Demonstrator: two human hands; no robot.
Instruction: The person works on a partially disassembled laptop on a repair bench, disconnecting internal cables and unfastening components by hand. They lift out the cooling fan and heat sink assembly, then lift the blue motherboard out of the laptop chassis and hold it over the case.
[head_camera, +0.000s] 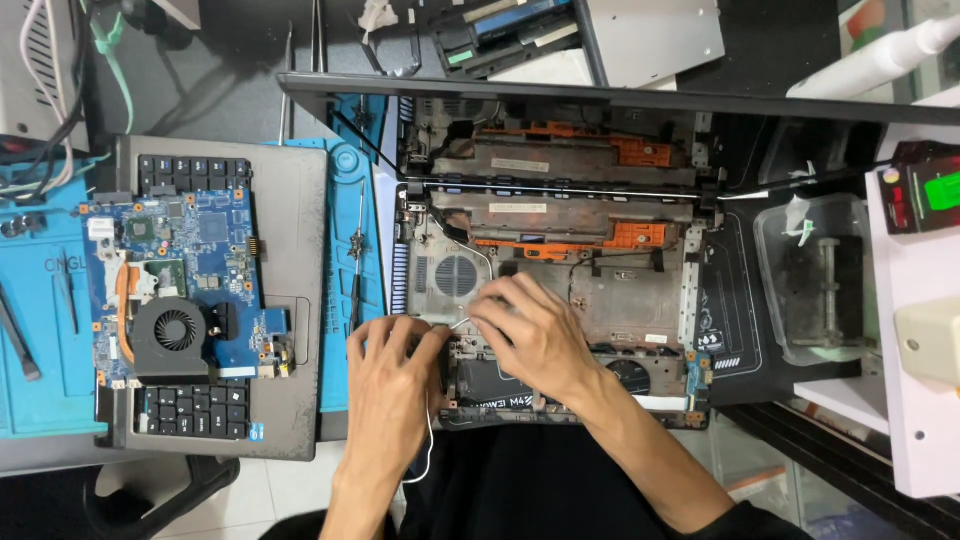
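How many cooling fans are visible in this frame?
2: one black fan on the blue motherboard at left; one in the open laptop base, by the right forearm. Others may be hidden.

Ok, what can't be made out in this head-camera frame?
- Fingertips of the left hand and right hand: curled onto the opened laptop base, so any grip on the white wire is hidden.
- Chassis beneath both hands: covered.
- Clear plastic tray contents: too murky.
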